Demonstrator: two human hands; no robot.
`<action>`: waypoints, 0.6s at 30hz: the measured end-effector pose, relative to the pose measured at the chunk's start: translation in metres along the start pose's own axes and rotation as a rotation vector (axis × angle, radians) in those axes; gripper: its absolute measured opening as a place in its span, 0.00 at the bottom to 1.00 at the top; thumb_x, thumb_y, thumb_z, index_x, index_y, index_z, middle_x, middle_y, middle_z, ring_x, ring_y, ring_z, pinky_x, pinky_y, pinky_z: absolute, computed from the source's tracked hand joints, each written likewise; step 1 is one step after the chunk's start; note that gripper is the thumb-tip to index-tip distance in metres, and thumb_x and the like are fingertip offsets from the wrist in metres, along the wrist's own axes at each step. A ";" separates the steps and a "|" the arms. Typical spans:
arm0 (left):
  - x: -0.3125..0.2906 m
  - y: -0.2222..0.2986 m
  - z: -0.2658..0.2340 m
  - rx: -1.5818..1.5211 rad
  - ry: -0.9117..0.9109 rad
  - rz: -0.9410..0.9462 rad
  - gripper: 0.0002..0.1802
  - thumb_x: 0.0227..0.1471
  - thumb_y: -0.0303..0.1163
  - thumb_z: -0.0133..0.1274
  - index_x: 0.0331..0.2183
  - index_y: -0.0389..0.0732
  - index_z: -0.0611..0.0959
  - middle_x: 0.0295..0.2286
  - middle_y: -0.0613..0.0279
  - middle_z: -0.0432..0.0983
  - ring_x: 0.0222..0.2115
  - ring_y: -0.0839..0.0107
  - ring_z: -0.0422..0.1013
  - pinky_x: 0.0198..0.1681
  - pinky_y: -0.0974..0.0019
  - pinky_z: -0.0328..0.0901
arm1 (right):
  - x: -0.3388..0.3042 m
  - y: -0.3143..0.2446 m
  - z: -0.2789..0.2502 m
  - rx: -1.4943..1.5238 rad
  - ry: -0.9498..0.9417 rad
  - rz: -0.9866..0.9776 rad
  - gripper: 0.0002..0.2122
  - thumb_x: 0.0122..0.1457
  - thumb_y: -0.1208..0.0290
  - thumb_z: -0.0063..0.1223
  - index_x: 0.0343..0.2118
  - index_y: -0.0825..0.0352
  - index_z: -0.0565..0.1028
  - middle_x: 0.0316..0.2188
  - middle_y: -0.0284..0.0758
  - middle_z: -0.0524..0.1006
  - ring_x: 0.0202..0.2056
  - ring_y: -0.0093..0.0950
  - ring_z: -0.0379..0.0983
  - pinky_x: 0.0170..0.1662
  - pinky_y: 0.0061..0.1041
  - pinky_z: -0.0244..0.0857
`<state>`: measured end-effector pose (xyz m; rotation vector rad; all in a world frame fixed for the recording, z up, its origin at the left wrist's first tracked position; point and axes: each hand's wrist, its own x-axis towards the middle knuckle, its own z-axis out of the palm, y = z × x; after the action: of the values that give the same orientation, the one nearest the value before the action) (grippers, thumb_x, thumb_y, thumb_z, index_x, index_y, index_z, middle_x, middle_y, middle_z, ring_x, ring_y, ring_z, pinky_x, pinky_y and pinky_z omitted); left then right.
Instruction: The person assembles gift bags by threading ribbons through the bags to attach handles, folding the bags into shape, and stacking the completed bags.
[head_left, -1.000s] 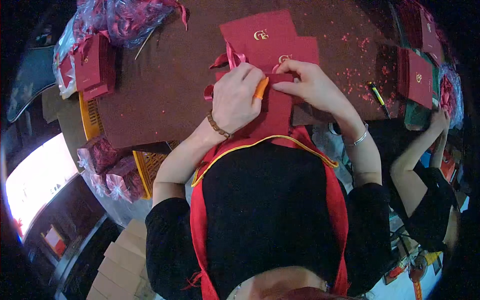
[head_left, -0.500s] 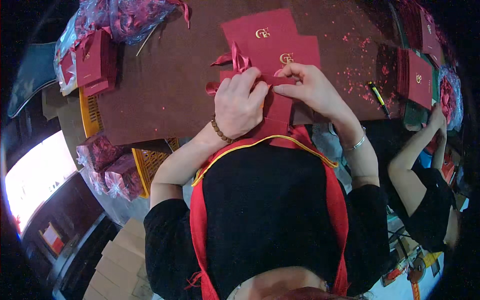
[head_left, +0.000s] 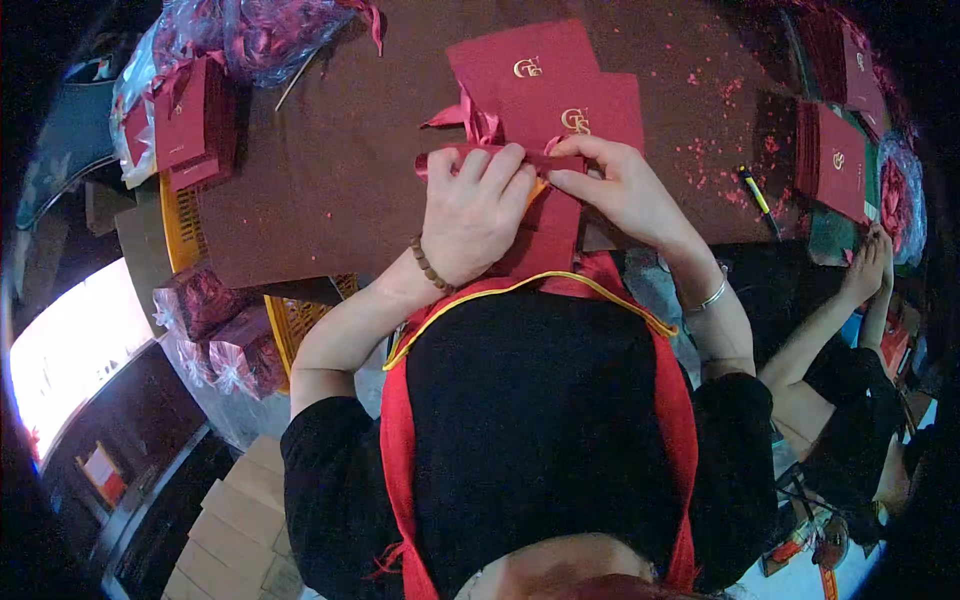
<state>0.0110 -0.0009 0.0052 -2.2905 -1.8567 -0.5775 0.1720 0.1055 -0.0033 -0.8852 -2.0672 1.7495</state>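
A wide brown cloth-covered table (head_left: pixel 330 170) fills the view, its near edge against the person's body. Two flat dark-red gold-crested paper bags (head_left: pixel 560 90) lie ahead. The left hand (head_left: pixel 475 215) and right hand (head_left: pixel 625 185) pinch a dark-red folded strip (head_left: pixel 500 152) between them, fingers pressed together. A yellow-green pen (head_left: pixel 757 195) lies right.

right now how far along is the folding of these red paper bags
Looks like mid-run. Done: two flat red bags with ribbon lie ahead on the table, and a stack of finished bags stands at its left end. In hand: the left hand and right hand press a red piece at its top fold. Left: another pile of red pieces waits at the right.
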 end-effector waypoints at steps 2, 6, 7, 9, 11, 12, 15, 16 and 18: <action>0.003 -0.007 -0.005 -0.088 -0.021 -0.043 0.09 0.41 0.33 0.54 0.29 0.45 0.76 0.34 0.68 0.71 0.31 0.71 0.67 0.36 0.62 0.54 | 0.000 0.000 0.000 -0.001 -0.033 0.020 0.13 0.51 0.70 0.51 0.39 0.69 0.71 0.30 0.35 0.75 0.24 0.17 0.65 0.29 0.22 0.62; 0.009 -0.014 -0.001 -0.172 0.067 -0.073 0.11 0.38 0.36 0.57 0.28 0.46 0.76 0.28 0.70 0.71 0.30 0.72 0.66 0.35 0.63 0.53 | -0.001 -0.005 0.001 0.013 -0.038 -0.074 0.12 0.52 0.70 0.51 0.39 0.69 0.71 0.32 0.35 0.76 0.25 0.18 0.66 0.31 0.21 0.63; 0.008 -0.015 0.000 -0.171 0.068 -0.076 0.11 0.38 0.36 0.57 0.28 0.46 0.76 0.28 0.70 0.71 0.30 0.72 0.66 0.35 0.63 0.53 | -0.002 -0.013 0.000 -0.013 -0.072 0.016 0.11 0.53 0.73 0.50 0.39 0.70 0.71 0.31 0.33 0.74 0.30 0.17 0.67 0.34 0.19 0.62; 0.007 -0.018 0.004 -0.223 0.111 -0.103 0.12 0.37 0.37 0.59 0.28 0.47 0.76 0.24 0.71 0.71 0.27 0.72 0.65 0.35 0.64 0.53 | -0.002 -0.031 -0.003 -0.092 -0.111 0.104 0.10 0.54 0.75 0.50 0.39 0.71 0.71 0.29 0.33 0.74 0.33 0.17 0.68 0.37 0.18 0.62; 0.008 -0.020 0.002 -0.337 0.058 -0.120 0.13 0.38 0.38 0.58 0.29 0.46 0.77 0.24 0.71 0.72 0.28 0.71 0.66 0.35 0.65 0.53 | -0.005 -0.022 -0.001 -0.093 -0.085 0.027 0.11 0.53 0.74 0.49 0.39 0.70 0.71 0.31 0.37 0.75 0.33 0.24 0.71 0.36 0.22 0.64; 0.010 -0.023 -0.004 -0.414 0.000 -0.126 0.12 0.39 0.39 0.58 0.29 0.46 0.78 0.25 0.70 0.73 0.28 0.71 0.66 0.35 0.65 0.53 | -0.006 -0.018 0.000 -0.095 -0.062 -0.050 0.11 0.52 0.72 0.49 0.39 0.69 0.71 0.33 0.42 0.75 0.33 0.31 0.74 0.35 0.26 0.65; 0.026 -0.040 -0.020 -0.827 -0.325 -0.382 0.09 0.46 0.32 0.51 0.31 0.39 0.80 0.26 0.56 0.76 0.29 0.61 0.73 0.32 0.65 0.65 | -0.008 -0.016 0.006 -0.260 0.009 -0.178 0.09 0.54 0.74 0.48 0.38 0.71 0.72 0.33 0.42 0.75 0.36 0.31 0.73 0.40 0.24 0.64; 0.029 -0.050 -0.021 -0.838 -0.426 -0.353 0.10 0.48 0.31 0.49 0.32 0.38 0.80 0.26 0.54 0.76 0.30 0.62 0.73 0.33 0.66 0.65 | -0.009 -0.020 0.008 -0.289 0.009 -0.183 0.09 0.53 0.75 0.48 0.37 0.70 0.72 0.34 0.43 0.74 0.37 0.37 0.72 0.40 0.27 0.65; 0.044 -0.059 -0.030 -0.843 -0.674 -0.326 0.11 0.47 0.33 0.49 0.32 0.38 0.80 0.24 0.54 0.76 0.27 0.63 0.73 0.32 0.66 0.65 | -0.008 -0.028 0.013 -0.332 0.010 -0.232 0.09 0.53 0.75 0.49 0.37 0.70 0.73 0.33 0.42 0.74 0.36 0.36 0.73 0.40 0.27 0.65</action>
<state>-0.0446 0.0431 0.0414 -2.9784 -2.7333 -0.8245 0.1634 0.0880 0.0219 -0.6986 -2.3865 1.3053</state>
